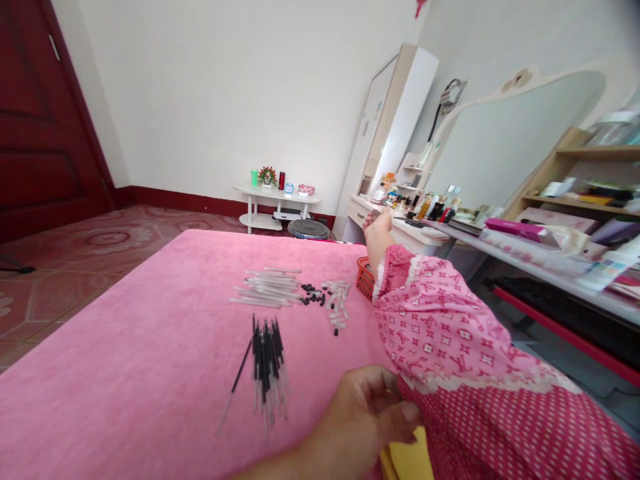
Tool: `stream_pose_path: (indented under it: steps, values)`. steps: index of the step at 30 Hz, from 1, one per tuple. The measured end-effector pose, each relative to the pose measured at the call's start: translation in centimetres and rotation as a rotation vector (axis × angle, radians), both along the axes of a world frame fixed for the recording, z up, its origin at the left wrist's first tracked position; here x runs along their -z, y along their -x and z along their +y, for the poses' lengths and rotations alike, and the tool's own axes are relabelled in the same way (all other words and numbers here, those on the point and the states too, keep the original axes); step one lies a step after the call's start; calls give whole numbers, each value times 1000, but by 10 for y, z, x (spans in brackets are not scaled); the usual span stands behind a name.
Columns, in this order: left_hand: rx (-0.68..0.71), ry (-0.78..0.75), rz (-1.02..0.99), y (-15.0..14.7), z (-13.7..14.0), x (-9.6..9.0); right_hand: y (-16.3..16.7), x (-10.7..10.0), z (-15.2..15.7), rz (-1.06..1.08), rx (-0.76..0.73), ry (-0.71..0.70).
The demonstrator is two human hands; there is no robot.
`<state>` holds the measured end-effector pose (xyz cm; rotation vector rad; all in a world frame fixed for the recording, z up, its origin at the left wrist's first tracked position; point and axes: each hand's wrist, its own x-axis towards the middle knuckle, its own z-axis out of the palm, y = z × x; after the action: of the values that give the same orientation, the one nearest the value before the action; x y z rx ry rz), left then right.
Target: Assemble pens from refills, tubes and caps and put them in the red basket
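Note:
My left hand (370, 413) reaches in from the bottom, above the pink cloth (160, 373), with its fingers curled toward the thumb. Whatever lies between the fingertips, if anything, is hidden. Just below it a yellow piece (407, 457) shows; its material is unclear. A bundle of pen refills (267, 360), dark at one end and clear at the other, lies left of the hand, one refill slanting apart. Farther back are several clear pen barrels (270, 288), small black plugs (314, 295) and clear caps (339, 303). My right hand is out of view.
An outstretched leg in pink patterned trousers (450, 320) borders the cloth on the right, its bare foot (377, 230) beyond. Beside it stands an orange basket (365, 279). A dressing table (360, 210) with bottles is at right; a low white stand (277, 193) is behind.

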<state>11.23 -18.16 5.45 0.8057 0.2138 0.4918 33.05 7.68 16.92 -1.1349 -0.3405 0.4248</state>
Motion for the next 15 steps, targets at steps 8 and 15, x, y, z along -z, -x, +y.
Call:
stream_pose_path:
  steps: [8, 15]
  values:
    - [-146, 193, -181, -16, 24, 16, -1, -14, 36, 9, 1, -104]
    - [-68, -36, -206, -17, 36, 13, 7, -4, 74, -15, -70, -131]
